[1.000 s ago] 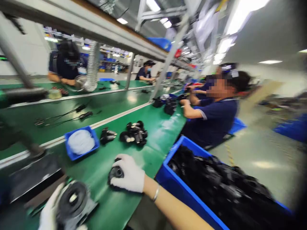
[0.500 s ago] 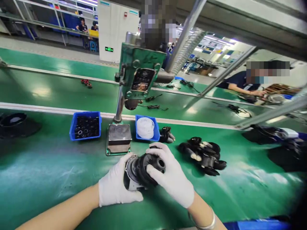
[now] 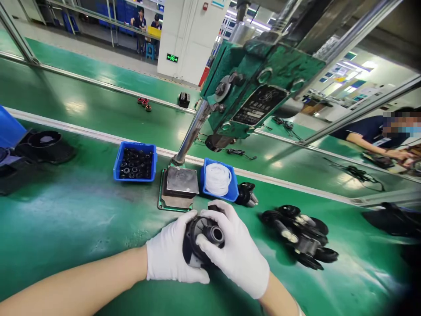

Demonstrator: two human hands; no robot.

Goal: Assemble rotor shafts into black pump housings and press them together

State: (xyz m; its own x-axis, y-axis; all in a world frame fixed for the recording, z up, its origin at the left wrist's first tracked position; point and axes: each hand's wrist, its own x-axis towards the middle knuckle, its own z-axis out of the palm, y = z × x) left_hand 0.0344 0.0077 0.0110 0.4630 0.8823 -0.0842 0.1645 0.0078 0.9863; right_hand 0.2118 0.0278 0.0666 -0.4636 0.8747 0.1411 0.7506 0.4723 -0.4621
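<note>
My left hand [image 3: 173,251], in a white glove, is wrapped round the left side of a dark round housing [image 3: 191,260]. On top of that housing sits a black round cap with a hollow neck [image 3: 201,226], the neck facing up toward me. My right hand [image 3: 239,251], also gloved, grips the cap from the right, with the thumb by the neck and the fingers over the far rim. Both hands are closed and low above the green bench. How the cap meets the housing is mostly hidden. Just beyond stands the press's metal block [image 3: 182,180].
A green press head [image 3: 253,87] overhangs the bench on a steel column [image 3: 194,131]. Blue bins hold black rings [image 3: 136,164] and white rings [image 3: 219,179]. Black motor-like parts [image 3: 299,237] lie to the right. A co-worker [image 3: 378,136] works across the line.
The cap and housing have tipped from sideways to more upright and are closer together, the housing's open ring now covered. The camera view has shifted and tilted. Both hands keep their hold.
</note>
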